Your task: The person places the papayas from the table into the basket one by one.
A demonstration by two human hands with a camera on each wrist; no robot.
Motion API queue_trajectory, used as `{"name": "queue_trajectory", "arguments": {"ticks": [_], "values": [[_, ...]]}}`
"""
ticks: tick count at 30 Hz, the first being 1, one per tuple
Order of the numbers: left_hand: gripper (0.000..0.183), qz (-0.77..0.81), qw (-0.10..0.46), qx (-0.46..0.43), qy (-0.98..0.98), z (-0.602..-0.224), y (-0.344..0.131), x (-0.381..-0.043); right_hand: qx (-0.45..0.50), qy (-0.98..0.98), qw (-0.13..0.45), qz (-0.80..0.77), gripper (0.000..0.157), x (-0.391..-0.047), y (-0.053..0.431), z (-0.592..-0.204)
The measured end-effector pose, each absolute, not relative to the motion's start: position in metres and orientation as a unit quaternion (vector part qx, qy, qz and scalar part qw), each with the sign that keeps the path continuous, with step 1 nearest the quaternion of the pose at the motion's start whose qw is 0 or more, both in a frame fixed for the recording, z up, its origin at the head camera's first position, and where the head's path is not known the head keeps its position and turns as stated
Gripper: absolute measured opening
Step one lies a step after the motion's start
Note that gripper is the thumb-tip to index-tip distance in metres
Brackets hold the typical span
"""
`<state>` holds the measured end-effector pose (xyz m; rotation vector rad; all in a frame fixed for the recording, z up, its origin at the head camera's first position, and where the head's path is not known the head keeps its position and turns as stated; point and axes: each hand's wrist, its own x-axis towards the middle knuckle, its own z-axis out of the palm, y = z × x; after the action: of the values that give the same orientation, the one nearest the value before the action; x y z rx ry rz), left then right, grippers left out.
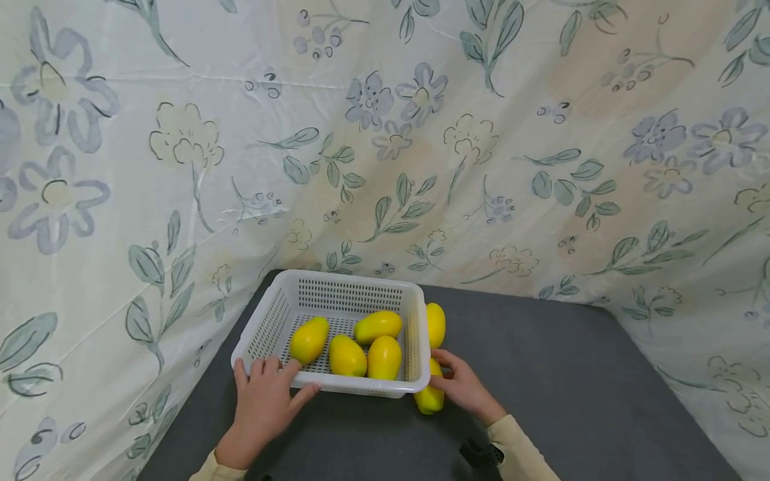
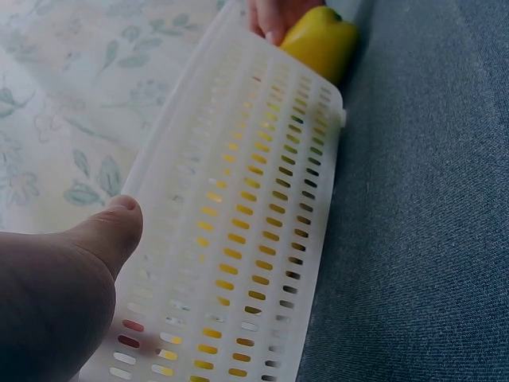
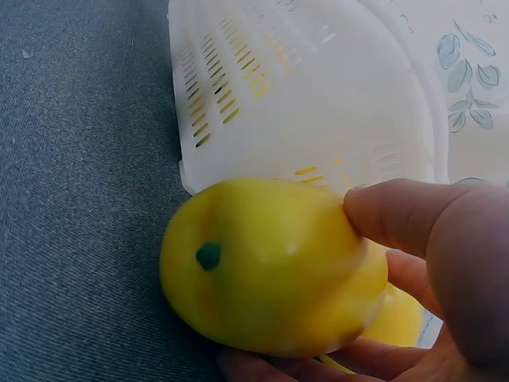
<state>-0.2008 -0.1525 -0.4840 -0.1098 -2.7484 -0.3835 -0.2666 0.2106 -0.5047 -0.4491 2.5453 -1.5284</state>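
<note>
A white slotted plastic basket point(image 1: 373, 386) holds several yellow mangoes point(image 1: 347, 356) on its floor. My left hand point(image 1: 265, 397) grips its front rim near the left corner, fingers over the edge and thumb point(image 2: 115, 227) on the outer wall. Beside the basket's right end, my right hand point(image 1: 463, 384) holds another mango point(image 3: 270, 267), thumb on one side and fingers around the other. That mango's green stem end faces the wrist camera. Just behind it, a further mango point(image 1: 436, 325) lies against the basket's right side, partly hidden by the rim.
Everything rests on a dark grey cloth-covered table point(image 1: 541, 374), whose surface stretches off to the right. A pale floral curtain point(image 1: 385, 167) hangs behind the table and along both sides. A black wrist device point(image 1: 481, 454) sits near the right sleeve.
</note>
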Motion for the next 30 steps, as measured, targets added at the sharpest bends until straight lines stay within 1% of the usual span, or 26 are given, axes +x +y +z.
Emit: {"name": "queue_trajectory", "arguments": {"ticks": [9,16,19,25,30], "values": [[0.049,-0.135,0.181,-0.036,-0.974,-0.48,-0.152,-0.2,-0.153,0.836,0.088,-0.519,0.063,-0.265,0.208,-0.5],[0.049,-0.135,0.175,-0.035,-0.975,-0.48,-0.152,-0.2,-0.148,0.844,0.071,-0.51,0.061,-0.267,0.211,-0.504],[0.049,-0.135,0.175,-0.036,-0.975,-0.48,-0.152,-0.2,-0.131,0.848,0.064,-0.509,0.06,-0.267,0.215,-0.506],[0.05,-0.134,0.177,-0.037,-0.974,-0.481,-0.151,-0.2,-0.082,0.847,0.07,-0.521,0.059,-0.261,0.232,-0.503],[0.049,-0.132,0.184,-0.04,-0.973,-0.482,-0.152,-0.201,-0.039,0.85,0.057,-0.522,0.059,-0.258,0.252,-0.498]]}}
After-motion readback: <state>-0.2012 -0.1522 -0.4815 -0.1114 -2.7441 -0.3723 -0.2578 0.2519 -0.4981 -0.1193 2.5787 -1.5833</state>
